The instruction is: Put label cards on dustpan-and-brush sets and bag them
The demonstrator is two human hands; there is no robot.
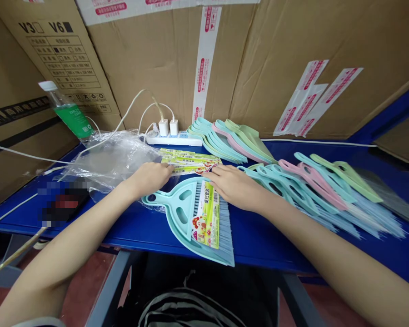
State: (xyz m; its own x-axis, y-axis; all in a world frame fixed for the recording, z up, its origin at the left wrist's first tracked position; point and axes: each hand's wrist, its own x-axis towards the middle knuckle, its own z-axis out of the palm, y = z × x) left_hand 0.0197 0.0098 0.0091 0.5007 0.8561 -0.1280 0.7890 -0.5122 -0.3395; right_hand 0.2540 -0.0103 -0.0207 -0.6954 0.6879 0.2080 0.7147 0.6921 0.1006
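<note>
A stack of printed green-and-white label cards (187,159) lies on the table between my two hands. My left hand (152,179) is closed at the left end of the stack, fingers bent together against the cards; its thumb is hidden. Over the stack's right end, my right hand (233,185) has its fingers stretched out, touching the cards. Just below lies a light-blue dustpan (181,213) with a matching hand brush (226,227) laid in it. A label card (206,218) sits across the brush and dustpan.
Nested dustpans (221,141) stand at the back, with a row of blue, pink and green brushes (313,186) on the right. Clear plastic bags (112,156), a power strip (187,139) with cables and a green-labelled bottle (70,113) are at left. Cardboard boxes (163,59) wall the back.
</note>
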